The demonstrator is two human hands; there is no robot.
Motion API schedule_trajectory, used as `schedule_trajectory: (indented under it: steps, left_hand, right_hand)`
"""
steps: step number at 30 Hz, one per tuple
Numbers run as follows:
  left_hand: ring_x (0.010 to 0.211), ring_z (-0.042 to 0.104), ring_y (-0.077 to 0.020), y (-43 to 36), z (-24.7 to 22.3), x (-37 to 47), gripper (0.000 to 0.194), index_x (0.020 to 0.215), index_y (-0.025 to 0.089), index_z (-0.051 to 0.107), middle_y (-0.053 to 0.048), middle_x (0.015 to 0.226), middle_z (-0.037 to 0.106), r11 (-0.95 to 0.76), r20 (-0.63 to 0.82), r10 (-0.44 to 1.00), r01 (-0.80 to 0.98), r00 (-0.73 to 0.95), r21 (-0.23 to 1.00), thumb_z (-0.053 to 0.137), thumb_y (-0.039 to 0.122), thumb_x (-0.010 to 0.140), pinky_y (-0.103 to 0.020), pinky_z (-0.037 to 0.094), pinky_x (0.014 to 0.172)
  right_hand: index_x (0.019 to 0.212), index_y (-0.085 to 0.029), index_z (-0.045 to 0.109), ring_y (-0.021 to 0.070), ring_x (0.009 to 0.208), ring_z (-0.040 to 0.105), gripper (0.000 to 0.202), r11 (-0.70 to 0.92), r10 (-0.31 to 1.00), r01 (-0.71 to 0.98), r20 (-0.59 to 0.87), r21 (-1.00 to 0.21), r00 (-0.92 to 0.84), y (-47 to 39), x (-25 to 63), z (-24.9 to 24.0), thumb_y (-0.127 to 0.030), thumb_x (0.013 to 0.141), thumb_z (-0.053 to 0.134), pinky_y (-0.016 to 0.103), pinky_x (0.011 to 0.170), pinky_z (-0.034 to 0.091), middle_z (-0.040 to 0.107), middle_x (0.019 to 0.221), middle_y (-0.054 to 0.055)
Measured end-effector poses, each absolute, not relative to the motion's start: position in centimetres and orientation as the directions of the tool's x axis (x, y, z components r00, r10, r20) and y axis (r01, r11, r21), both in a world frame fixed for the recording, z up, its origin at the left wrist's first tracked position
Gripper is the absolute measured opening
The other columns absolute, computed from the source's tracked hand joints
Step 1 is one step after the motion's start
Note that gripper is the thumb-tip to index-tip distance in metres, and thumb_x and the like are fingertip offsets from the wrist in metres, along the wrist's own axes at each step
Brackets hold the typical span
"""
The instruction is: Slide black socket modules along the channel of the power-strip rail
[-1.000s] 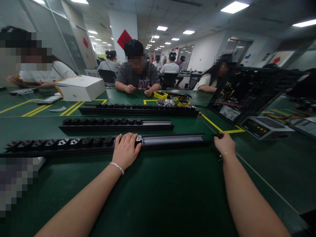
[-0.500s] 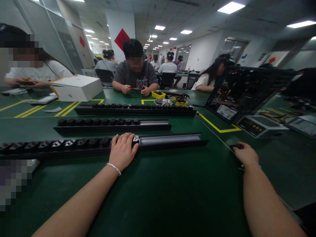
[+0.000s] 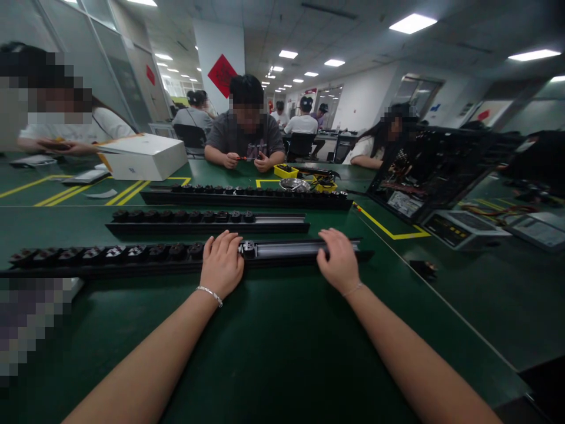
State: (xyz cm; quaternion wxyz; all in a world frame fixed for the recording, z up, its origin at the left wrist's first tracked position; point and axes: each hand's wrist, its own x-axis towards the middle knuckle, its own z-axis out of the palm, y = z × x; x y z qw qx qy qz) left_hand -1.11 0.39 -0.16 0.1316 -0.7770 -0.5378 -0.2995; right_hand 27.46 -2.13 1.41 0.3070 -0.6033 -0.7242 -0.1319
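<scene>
A long black power strip lies across the green table, sockets lining its left part and a bare silver channel on its right. My left hand is closed over it at the last socket, fingers on top and thumb on the near side. Toward the strip's right end, my right hand curves its fingers over the channel, thumb at the near edge; its palm side is hidden. A small black part lies on the table farther right, apart from both hands.
Behind are a shorter socket strip and a longer one. A white box, a yellow tray, an open computer case and a power supply stand around. Across the table, a person holds a red-handled tool.
My right hand has left the small black part and moved left onto the strip's channel. My left hand stays on the strip. The view has shifted slightly.
</scene>
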Motion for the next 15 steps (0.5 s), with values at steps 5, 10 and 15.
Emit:
schedule_trajectory:
  steps: [5, 10, 15]
  left_hand:
    - [0.125, 0.043, -0.0267, 0.4, -0.3, -1.2, 0.035, 0.117, 0.018, 0.055, -0.010, 0.120, 0.061, -0.364, 0.579, 0.784, 0.921, 0.223, 0.138, 0.040, 0.025, 0.086, -0.048, 0.023, 0.107]
    - [0.118, 0.049, -0.0255, 0.6, -0.3, -1.5, 0.038, 0.120, 0.016, 0.053, -0.012, 0.118, 0.062, -0.372, 0.557, 0.798, 0.916, 0.231, 0.153, 0.037, 0.023, 0.087, -0.045, 0.028, 0.104]
    - [0.118, 0.049, -0.0248, 0.7, -0.4, -1.4, 0.037, 0.119, 0.017, 0.054, -0.011, 0.116, 0.063, -0.364, 0.576, 0.792, 0.913, 0.202, 0.182, 0.036, 0.024, 0.088, -0.043, 0.028, 0.103]
  right_hand:
    - [0.124, -0.008, 0.052, 0.0220, 0.117, 0.047, 0.046, 0.481, 0.775, 0.822, 0.586, -0.304, -0.237, -1.2, 16.5, 1.1, -0.022, 0.081, 0.044, 0.038, 0.106, 0.033, 0.058, 0.122, 0.014]
    - [0.120, -0.010, 0.055, 0.0209, 0.112, 0.051, 0.041, 0.405, 0.859, 0.796, 0.486, -0.451, -0.161, 0.2, 10.8, 1.2, -0.027, 0.083, 0.046, 0.034, 0.100, 0.037, 0.060, 0.118, 0.012]
    - [0.109, -0.019, 0.060, 0.0221, 0.104, 0.054, 0.031, 0.293, 0.900, 0.866, 0.423, -0.405, -0.107, 0.9, 10.9, 1.1, -0.034, 0.084, 0.050, 0.037, 0.094, 0.038, 0.064, 0.109, 0.008]
